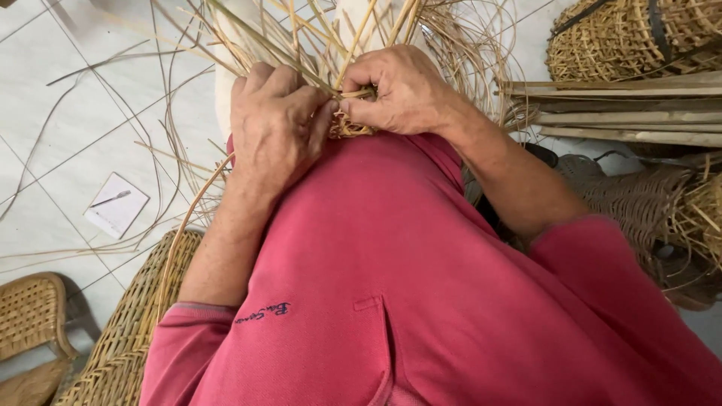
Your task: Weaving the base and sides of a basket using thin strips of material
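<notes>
Both hands meet over a small woven cane piece (pixel 352 128) held against my red shirt. My left hand (pixel 274 120) is closed over its left side, fingers curled around the cane strips. My right hand (pixel 395 89) pinches a thin cane strip (pixel 359 94) at the top of the weave, thumb and fingers pressed together. Several long loose cane strands (pixel 301 37) fan up and outward from the weave, past both hands. The lower part of the woven piece is hidden behind my hands and shirt.
A white tiled floor (pixel 68 113) carries trailing cane strands and a white notepad with a pen (pixel 115 204). A woven chair (pixel 120 331) sits under me, another cane seat (pixel 30 316) at lower left. Baskets (pixel 624 37) and flat wooden slats (pixel 624 105) lie at right.
</notes>
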